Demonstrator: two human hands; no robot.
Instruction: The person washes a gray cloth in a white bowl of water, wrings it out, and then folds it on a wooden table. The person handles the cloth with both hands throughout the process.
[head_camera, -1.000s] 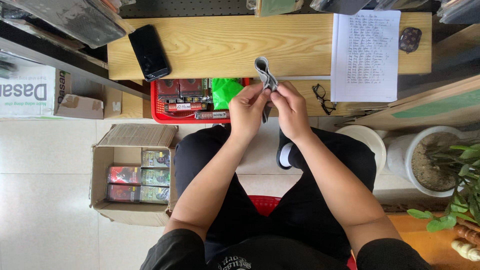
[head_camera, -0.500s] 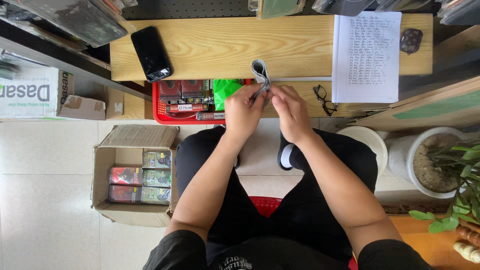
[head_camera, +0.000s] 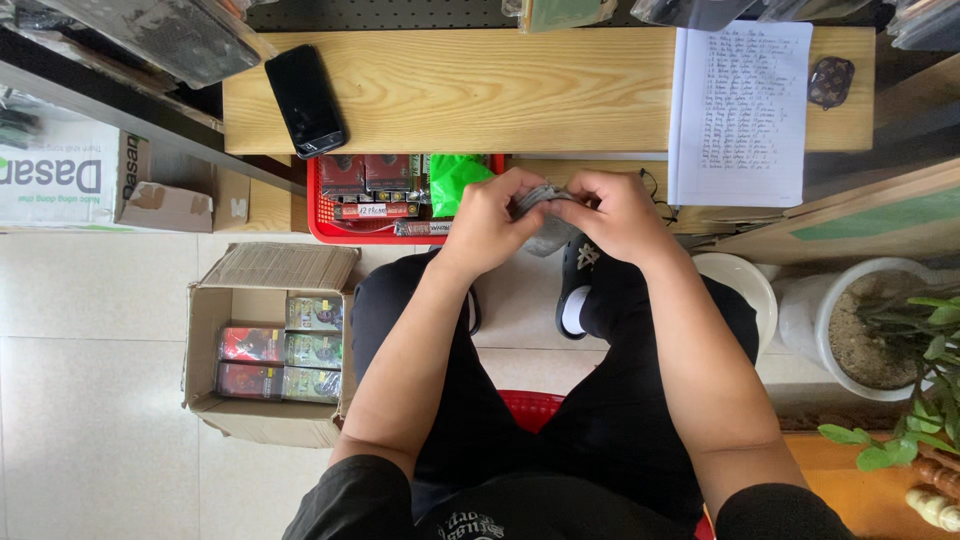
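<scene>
Both sets of fingertips pinch a small grey packet (head_camera: 545, 215), which sits between the two hands in front of the person's knees, just below the edge of the wooden shelf (head_camera: 520, 95). The left hand (head_camera: 487, 215) curls its fingers over the packet's left end, thumb tucked under; the right hand (head_camera: 617, 210) grips the right end the same way, knuckles up. Most of the packet is hidden by the fingers, so whether it is open or sealed cannot be told. It looks like a job still in the middle: the packet is held and worked on, not put down anywhere.

Just behind the hands, a red basket (head_camera: 325, 228) holds small dark boxes and a green bag (head_camera: 458, 178). On the shelf lie a black phone (head_camera: 305, 98) and a handwritten sheet of paper (head_camera: 740, 110). To the left on the tiled floor stands an open cardboard box (head_camera: 205, 330) with several flat colourful packs lined up inside. To the right are a white bucket (head_camera: 745, 285) and a potted plant (head_camera: 880, 340).
</scene>
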